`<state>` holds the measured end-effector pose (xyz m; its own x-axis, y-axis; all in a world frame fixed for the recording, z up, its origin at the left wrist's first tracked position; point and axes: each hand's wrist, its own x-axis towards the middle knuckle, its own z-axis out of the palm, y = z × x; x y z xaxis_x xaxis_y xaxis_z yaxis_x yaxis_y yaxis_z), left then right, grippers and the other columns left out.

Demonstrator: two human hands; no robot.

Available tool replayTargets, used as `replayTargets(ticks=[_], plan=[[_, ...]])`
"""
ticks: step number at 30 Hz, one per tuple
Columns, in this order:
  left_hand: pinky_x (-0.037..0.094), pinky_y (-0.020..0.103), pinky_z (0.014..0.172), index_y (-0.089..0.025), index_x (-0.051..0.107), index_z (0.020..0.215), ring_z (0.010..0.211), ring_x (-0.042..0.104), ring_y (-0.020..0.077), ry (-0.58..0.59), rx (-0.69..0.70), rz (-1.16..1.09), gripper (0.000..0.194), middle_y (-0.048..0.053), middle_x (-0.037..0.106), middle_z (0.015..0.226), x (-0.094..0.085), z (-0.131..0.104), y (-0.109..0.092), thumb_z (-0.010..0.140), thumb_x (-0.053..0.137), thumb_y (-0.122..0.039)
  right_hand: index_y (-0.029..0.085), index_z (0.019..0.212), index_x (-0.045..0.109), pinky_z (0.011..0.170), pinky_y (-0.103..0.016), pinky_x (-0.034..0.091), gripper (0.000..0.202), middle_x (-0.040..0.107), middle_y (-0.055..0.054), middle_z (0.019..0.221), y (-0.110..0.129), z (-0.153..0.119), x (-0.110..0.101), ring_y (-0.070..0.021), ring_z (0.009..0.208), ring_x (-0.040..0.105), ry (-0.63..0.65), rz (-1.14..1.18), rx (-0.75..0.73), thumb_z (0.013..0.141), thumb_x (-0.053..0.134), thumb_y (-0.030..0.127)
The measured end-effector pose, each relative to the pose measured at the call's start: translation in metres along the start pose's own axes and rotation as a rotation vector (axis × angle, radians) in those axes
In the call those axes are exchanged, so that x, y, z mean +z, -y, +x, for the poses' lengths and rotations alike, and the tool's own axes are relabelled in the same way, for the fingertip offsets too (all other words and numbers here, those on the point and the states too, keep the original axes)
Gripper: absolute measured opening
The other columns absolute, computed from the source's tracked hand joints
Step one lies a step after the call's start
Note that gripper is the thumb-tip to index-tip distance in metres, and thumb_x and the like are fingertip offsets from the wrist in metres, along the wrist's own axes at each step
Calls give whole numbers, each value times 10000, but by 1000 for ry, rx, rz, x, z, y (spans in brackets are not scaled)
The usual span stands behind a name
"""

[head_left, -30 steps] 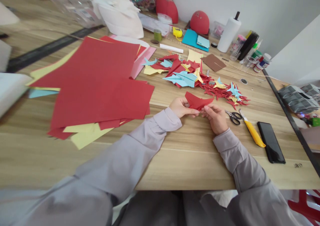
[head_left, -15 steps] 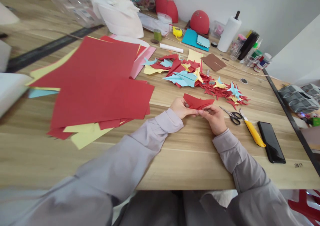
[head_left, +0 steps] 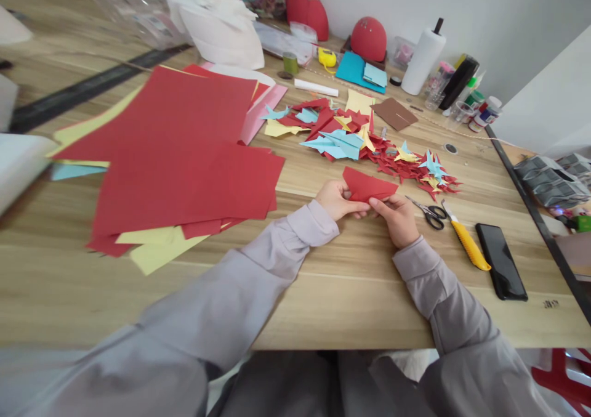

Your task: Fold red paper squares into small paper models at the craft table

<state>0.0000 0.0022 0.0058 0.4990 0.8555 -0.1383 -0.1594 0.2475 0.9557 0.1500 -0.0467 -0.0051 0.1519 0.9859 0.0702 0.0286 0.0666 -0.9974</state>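
Creased grey sleeves (head_left: 235,294) lead over the wood-grained table (head_left: 360,306); the right hand (head_left: 398,217) pinches a folded red paper (head_left: 369,185) around its five o'clock edge, the left hand (head_left: 336,200) grasps it at eight; held between them, its long axis runs roughly ten to four o'clock, the upper corner pointing towards eleven; it is thin, matte and creased; half a second ago its top edge sagged, now it runs nearly straight; at nine o'clock smooth red sheets (head_left: 184,158) lie flat; at twelve, a heap of sharp-pointed paper shapes (head_left: 336,145); farther, at one, stands a white roll (head_left: 421,60).
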Motion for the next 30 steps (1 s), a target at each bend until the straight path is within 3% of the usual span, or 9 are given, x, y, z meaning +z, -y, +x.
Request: replayTargets(ticks=[8, 17, 30], plan=[[558, 221, 510, -75, 628, 728, 506, 658, 138, 15, -15, -83, 405, 38, 689, 566, -4, 2, 6, 450, 885, -215, 199, 639, 651, 525, -242, 455, 272, 630, 23, 625, -3, 3, 0, -92, 528, 505, -38, 161, 22, 613, 786, 434], [552, 225, 496, -79, 599, 688, 478, 648, 141, -30, 7, -75, 385, 28, 668, 522, -2, 3, 7, 452, 883, -189, 182, 620, 621, 494, -241, 406, 345, 598, 20, 535, 5, 0, 0, -97, 491, 507, 20, -82, 26, 600, 782, 487], [532, 211, 481, -95, 583, 669, 445, 624, 118, -39, 17, -10, 317, 3, 644, 502, -1, 2, 7, 512, 852, -152, 183, 567, 625, 462, -239, 360, 349, 582, 25, 492, 2, 1, -1, -93, 457, 471, 3, -126, -1, 612, 767, 498]])
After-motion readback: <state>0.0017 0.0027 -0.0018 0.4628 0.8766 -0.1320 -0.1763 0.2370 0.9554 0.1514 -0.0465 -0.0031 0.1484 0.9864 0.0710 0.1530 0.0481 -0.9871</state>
